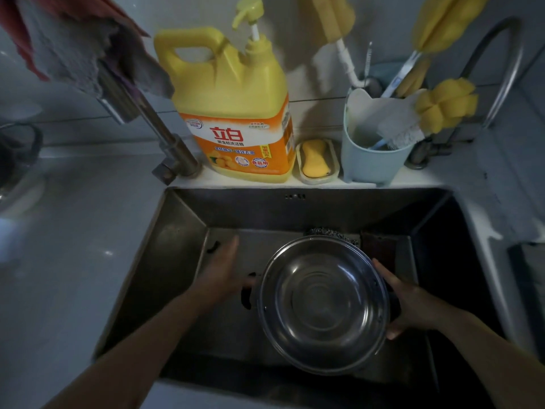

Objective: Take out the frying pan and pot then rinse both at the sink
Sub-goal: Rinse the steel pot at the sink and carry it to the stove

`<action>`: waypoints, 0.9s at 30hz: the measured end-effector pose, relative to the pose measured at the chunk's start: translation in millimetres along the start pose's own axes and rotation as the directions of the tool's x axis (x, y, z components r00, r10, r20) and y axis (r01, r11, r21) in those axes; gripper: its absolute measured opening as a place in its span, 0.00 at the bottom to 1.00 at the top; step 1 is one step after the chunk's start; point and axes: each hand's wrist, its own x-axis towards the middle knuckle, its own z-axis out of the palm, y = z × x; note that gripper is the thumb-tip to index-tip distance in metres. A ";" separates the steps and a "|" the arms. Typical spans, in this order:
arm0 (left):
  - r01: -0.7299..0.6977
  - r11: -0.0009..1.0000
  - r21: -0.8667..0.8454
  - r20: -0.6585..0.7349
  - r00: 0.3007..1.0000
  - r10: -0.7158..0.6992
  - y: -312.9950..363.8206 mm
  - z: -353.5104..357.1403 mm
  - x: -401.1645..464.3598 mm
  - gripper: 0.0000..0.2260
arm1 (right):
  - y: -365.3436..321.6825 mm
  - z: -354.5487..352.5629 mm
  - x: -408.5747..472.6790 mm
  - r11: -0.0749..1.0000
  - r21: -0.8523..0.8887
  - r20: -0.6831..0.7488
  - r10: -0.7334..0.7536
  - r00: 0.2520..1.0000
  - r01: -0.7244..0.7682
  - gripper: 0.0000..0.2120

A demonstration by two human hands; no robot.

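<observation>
I hold the steel pot [323,304] inside the sink [182,231], near its front right. My right hand [413,305] clamps its dark side handle; my left hand [225,273] is open, just beside. It looks rigid, light, probably slippery when wet; the two handles seem safest.

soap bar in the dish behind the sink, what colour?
Yellow-orange soap bar, lying in a pale soap dish; the head view shows it clearly.

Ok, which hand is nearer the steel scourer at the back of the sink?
Right. The right hand grips the pot just in front of the scourer; the left hand is open, further off on the pot's far side.
</observation>
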 end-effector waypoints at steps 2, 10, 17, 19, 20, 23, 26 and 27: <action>-0.103 0.976 0.190 0.219 0.974 0.060 -12.4 32.9 -3.5 0.53 | 0.9 1.1 0.4 1.000 0.000 -0.006 0.000 1.000 0.000 0.74; -0.299 0.899 0.320 0.319 0.927 0.195 -34.3 66.1 15.2 0.64 | -2.2 9.4 -0.6 0.996 -0.083 -0.054 -0.025 0.998 0.020 0.75; -0.267 0.949 0.168 0.282 0.936 0.213 -39.8 65.9 24.7 0.67 | -6.4 18.4 -4.3 1.000 -0.014 -0.071 -0.008 0.997 0.007 0.76; -0.262 0.957 0.122 0.285 0.933 0.219 -43.2 67.5 25.9 0.68 | -5.4 21.9 -3.4 0.999 0.027 -0.086 -0.035 0.996 0.037 0.76; -0.270 0.956 0.112 0.286 0.930 0.230 -44.2 68.5 26.3 0.67 | -4.4 23.4 -2.7 0.998 0.033 -0.092 -0.053 0.994 0.056 0.75; -0.307 0.944 0.125 0.287 0.922 0.262 -45.6 68.7 27.6 0.66 | -2.6 25.2 -2.0 0.996 0.028 -0.085 -0.078 0.993 0.080 0.73; -0.336 0.928 0.162 0.266 0.920 0.287 -46.6 69.5 27.6 0.65 | -1.9 25.1 -0.2 0.996 0.021 -0.089 -0.079 0.993 0.081 0.73; -0.341 0.924 0.172 0.259 0.921 0.291 -46.9 69.9 26.7 0.64 | -2.2 25.2 0.3 0.996 0.018 -0.087 -0.081 0.993 0.083 0.73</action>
